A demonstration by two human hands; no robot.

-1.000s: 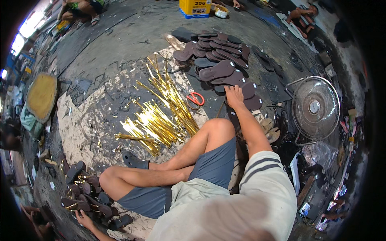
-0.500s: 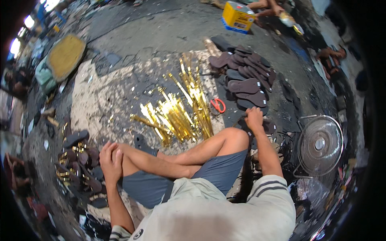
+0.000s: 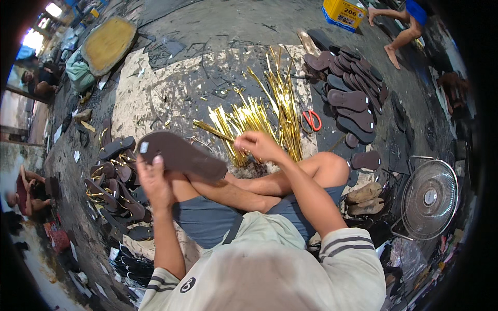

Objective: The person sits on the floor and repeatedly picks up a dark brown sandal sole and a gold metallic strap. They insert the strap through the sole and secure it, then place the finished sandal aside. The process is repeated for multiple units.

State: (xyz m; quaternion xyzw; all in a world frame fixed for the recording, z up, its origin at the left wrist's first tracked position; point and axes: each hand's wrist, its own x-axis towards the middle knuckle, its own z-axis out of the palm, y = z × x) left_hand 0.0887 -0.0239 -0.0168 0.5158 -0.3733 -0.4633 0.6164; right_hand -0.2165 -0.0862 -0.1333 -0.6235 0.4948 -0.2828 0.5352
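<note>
A dark brown flip-flop sole with a small white label near its end is gripped by my left hand above my left knee. Beside it, my right hand is over the near ends of the gold strips, its fingers curled together. Whatever those fingers hold, if anything, is hidden. The gold strips lie in a loose bundle on the pale sheet in front of my crossed legs. Red-handled scissors rest to the right of the strips.
Stacked brown and black soles lie at the right, with a single sole nearer me. Sandals with gold straps are heaped at my left. A round fan stands at the right. A yellow box and another person's legs are beyond.
The brown sole is now in my left hand, which has lifted off my knee. My right hand has moved left from the soles at the right to the gold strips. The view has shifted.
</note>
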